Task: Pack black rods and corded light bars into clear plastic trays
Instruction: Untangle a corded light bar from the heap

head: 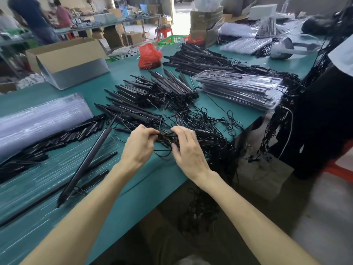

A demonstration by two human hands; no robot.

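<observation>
Head view from where I stand: both hands meet at the near edge of the green table (pixel 267 60). The left hand (pixel 140 144) has its fingers curled, pinching the cord tangle (pixel 165 135); the right hand (pixel 188 148) pinches the same knot from the other side. Light bars (pixel 145 104) are heaped just behind, their cords running into that tangle and spilling over the edge. 1 light bar (pixel 86 165) lies slantwise on the clear tray (pixel 38 188) at the left, near the black rods (pixel 38 148). I reckon a hard tug could drag neighbouring bars along, tighten the knot, or pull looped cords off the table.
</observation>
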